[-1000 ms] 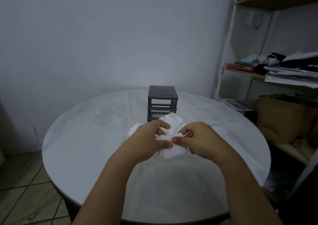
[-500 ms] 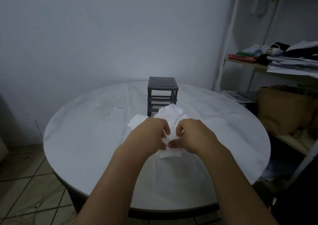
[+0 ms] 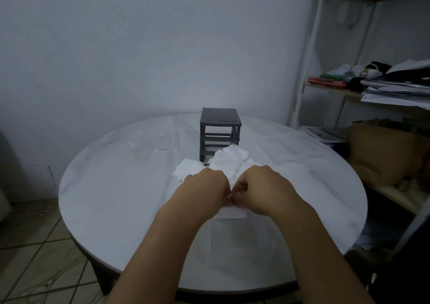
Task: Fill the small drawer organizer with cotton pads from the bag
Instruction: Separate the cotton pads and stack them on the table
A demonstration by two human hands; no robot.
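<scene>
Our round table (image 3: 116,199) carries the dark drawer organizer (image 3: 220,136) at its far middle, with loose cotton pads (image 3: 229,158) heaped just before it. Our left hand (image 3: 206,187) and right hand (image 3: 263,187) are curled together, pinching pads. Pulling carelessly could scatter them.

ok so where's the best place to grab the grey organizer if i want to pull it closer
Grip the organizer by its two side posts near the flat top, one hand per side. It stands upright and open-framed, and the pads are heaped against its front base, so coming from the sides avoids them.
</scene>
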